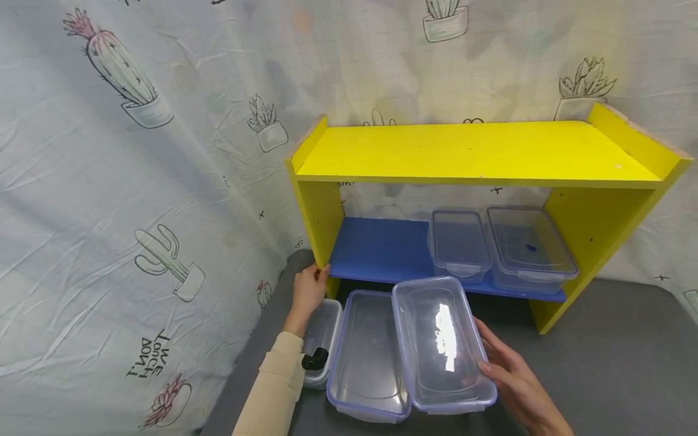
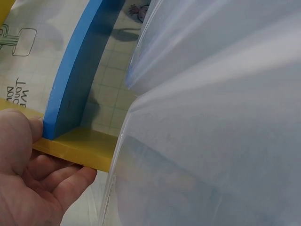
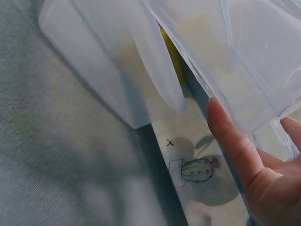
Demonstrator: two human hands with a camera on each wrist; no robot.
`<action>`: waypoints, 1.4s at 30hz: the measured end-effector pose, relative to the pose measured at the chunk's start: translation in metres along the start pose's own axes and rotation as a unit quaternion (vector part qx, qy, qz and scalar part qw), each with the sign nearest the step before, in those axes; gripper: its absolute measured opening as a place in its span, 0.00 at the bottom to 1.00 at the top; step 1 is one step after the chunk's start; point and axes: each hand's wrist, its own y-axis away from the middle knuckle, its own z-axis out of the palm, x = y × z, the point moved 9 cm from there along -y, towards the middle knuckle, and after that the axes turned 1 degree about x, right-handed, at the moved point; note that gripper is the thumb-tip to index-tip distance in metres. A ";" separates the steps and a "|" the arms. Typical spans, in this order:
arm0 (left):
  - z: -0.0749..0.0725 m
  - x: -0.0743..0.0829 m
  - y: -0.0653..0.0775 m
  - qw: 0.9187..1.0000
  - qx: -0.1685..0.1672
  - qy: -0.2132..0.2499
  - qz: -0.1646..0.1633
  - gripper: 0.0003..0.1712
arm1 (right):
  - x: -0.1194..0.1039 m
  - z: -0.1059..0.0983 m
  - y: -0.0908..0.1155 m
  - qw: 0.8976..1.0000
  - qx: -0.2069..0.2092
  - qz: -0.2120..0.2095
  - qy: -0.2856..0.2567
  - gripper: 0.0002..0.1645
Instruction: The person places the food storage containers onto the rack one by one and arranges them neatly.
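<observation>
A clear plastic food container [image 1: 436, 345] with a purple rim is tilted in front of the shelf unit. My right hand [image 1: 515, 378] grips its right long side, thumb on top and fingers along the edge; the right wrist view shows the fingers [image 3: 235, 141] against its clear wall. Beside it, overlapped by its left edge, lies a second purple-rimmed container [image 1: 366, 357]. At the left end of the yellow shelf unit [image 1: 474, 151], my left hand [image 1: 309, 293] pinches the side panel [image 2: 77, 153] near the blue shelf's front corner, thumb on one face and fingers on the other.
Two lidded clear containers, a narrower one [image 1: 460, 242] and a wider one [image 1: 531, 245], stand on the right of the blue shelf [image 1: 382, 248]. A smaller container [image 1: 327, 324] lies by my left forearm on the dark tabletop [image 1: 616, 363]. Cactus-print cloth [image 1: 218, 181] hangs behind.
</observation>
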 end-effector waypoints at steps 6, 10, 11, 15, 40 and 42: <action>-0.004 0.004 0.002 0.999 0.021 0.007 0.026 0.18 | -0.012 0.014 -0.010 0.999 -0.029 -0.044 -0.001 0.41; -0.003 0.004 0.002 1.000 0.019 0.004 0.022 0.18 | -0.016 0.022 -0.016 0.997 -0.042 -0.057 -0.013 0.41; -0.003 0.004 0.002 1.000 0.016 0.002 0.018 0.18 | -0.016 0.023 -0.017 0.997 -0.042 -0.058 -0.014 0.41; 0.000 0.001 0.001 1.000 0.003 -0.005 -0.004 0.17 | -0.016 0.027 -0.022 0.998 -0.036 -0.058 -0.017 0.41; 0.002 -0.005 -0.001 1.000 -0.011 -0.004 -0.029 0.18 | -0.017 0.046 -0.051 0.999 0.023 -0.044 -0.019 0.41; 0.002 -0.005 -0.001 1.000 -0.009 -0.005 -0.027 0.18 | -0.018 0.047 -0.052 0.999 0.026 -0.042 -0.020 0.41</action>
